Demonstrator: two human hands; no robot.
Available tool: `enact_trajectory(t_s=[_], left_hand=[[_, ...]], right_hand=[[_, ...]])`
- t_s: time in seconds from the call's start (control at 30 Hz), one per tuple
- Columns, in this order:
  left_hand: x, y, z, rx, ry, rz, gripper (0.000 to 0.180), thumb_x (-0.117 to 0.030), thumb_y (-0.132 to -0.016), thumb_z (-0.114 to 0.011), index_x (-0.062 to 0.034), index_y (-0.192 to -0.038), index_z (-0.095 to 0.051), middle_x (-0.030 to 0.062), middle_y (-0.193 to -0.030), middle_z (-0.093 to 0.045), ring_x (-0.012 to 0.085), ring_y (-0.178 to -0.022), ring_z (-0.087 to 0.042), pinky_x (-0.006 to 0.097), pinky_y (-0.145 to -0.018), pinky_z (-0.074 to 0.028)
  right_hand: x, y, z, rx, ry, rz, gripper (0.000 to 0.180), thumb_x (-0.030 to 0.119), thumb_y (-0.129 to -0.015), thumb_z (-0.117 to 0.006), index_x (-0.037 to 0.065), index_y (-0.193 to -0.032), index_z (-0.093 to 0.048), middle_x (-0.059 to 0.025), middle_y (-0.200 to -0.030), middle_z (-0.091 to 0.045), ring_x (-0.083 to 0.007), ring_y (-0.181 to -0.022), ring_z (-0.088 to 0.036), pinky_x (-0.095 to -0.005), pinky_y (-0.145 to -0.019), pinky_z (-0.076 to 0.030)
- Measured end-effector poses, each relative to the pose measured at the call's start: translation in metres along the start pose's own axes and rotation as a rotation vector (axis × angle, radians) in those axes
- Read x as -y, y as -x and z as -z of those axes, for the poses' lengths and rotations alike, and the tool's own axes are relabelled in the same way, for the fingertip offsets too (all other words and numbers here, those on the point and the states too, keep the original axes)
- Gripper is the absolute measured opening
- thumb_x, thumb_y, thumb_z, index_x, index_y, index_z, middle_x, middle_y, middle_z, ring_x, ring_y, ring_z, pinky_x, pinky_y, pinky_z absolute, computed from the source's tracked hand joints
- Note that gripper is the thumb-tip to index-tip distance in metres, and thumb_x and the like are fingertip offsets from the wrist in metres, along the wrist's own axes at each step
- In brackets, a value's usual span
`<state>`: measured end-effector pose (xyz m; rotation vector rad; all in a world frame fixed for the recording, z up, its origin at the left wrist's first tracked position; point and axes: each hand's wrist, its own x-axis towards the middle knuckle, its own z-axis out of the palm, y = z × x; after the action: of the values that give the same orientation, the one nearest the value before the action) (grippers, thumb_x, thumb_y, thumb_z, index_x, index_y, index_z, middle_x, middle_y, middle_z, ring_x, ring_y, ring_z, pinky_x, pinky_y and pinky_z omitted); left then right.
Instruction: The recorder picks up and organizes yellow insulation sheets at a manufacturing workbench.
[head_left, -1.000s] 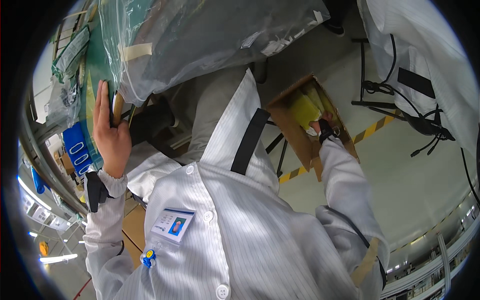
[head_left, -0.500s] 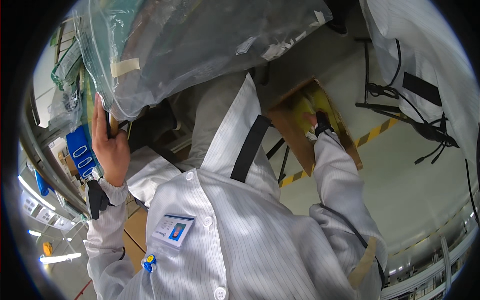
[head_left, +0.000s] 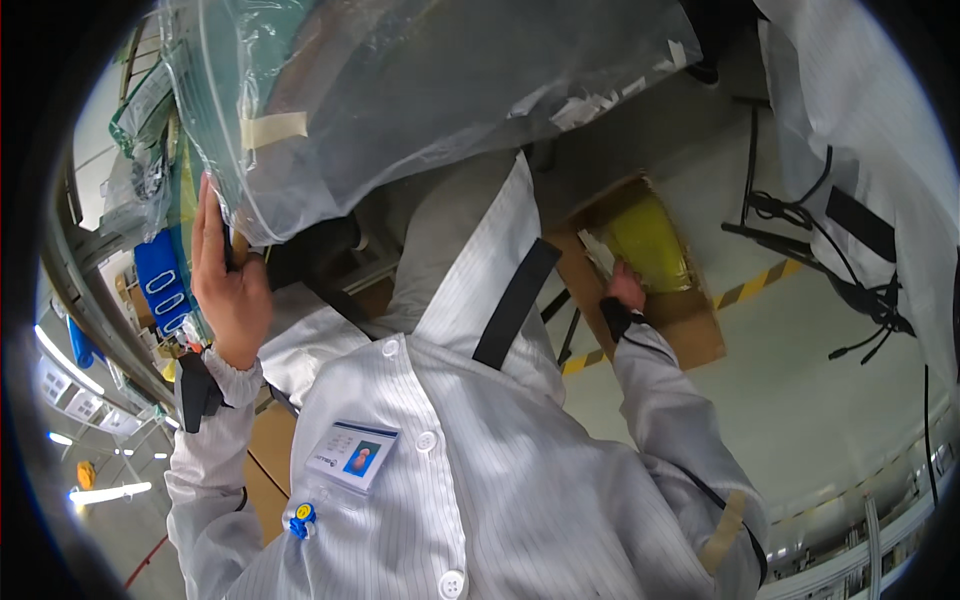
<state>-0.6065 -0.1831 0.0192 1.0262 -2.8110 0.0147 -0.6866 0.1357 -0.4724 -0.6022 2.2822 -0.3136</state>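
Note:
My left hand (head_left: 232, 295) is raised at the left with its fingers stretched upward, beside the edge of a large clear plastic bag (head_left: 400, 110). Something dark with a tan edge shows between its thumb and fingers; its kind is hidden. On the right, my right hand (head_left: 627, 287) reaches into a cardboard box (head_left: 690, 335). Its curled fingers are at the edge of a thin white piece (head_left: 597, 250), whose kind I cannot make out. Just beyond the fingertips, a shiny yellow-green packet (head_left: 650, 240) lies in the box.
Blue material with oval slots (head_left: 160, 280) hangs beside my left wrist. At the right, black cables (head_left: 870, 290) dangle by a dark metal frame (head_left: 760, 235) and a person's white garment (head_left: 850, 100). A yellow-black floor stripe (head_left: 755, 285) passes behind the box.
My right hand has drawn back toward me inside the box, uncovering more of the yellow-green packet. The white piece shows more clearly by its fingers. My left hand keeps its pose beside the bag.

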Motion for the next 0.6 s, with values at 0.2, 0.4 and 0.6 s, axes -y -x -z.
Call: enact_trajectory(t_s=[0.2,0.4,0.6], left_hand=[[-0.001,-0.004,-0.002,-0.012,0.021,-0.053,0.081,0.017,-0.061,-0.042,-0.0045,-0.139,-0.043,0.0169,-0.142,-0.044,0.0331,-0.131,-0.042,0.034,-0.107,-0.034],[0.001,-0.006,-0.004,-0.023,-0.014,-0.095,0.08,0.016,-0.062,-0.042,-0.005,-0.139,-0.042,0.0167,-0.142,-0.043,0.0336,-0.131,-0.042,0.035,-0.107,-0.034],[-0.003,-0.003,-0.002,-0.043,-0.025,-0.127,0.082,0.015,-0.06,-0.04,-0.0057,-0.14,-0.042,0.0167,-0.142,-0.043,0.0343,-0.131,-0.042,0.036,-0.107,-0.034]], right_hand=[[0.012,-0.025,0.024,0.3,0.001,-0.154,0.043,0.036,-0.091,-0.043,0.011,-0.126,-0.047,-0.0169,-0.133,-0.05,-0.0373,-0.117,-0.053,-0.0501,-0.093,-0.045],[0.015,-0.039,0.033,0.261,-0.084,-0.302,0.042,0.029,-0.086,-0.051,0.009,-0.123,-0.046,-0.0197,-0.127,-0.054,-0.0378,-0.11,-0.058,-0.0491,-0.09,-0.047],[-0.007,-0.024,-0.024,0.264,0.072,0.09,0.06,0.023,-0.083,-0.052,0.003,-0.138,-0.038,-0.0204,-0.133,-0.05,-0.0364,-0.105,-0.061,-0.045,-0.088,-0.049]])
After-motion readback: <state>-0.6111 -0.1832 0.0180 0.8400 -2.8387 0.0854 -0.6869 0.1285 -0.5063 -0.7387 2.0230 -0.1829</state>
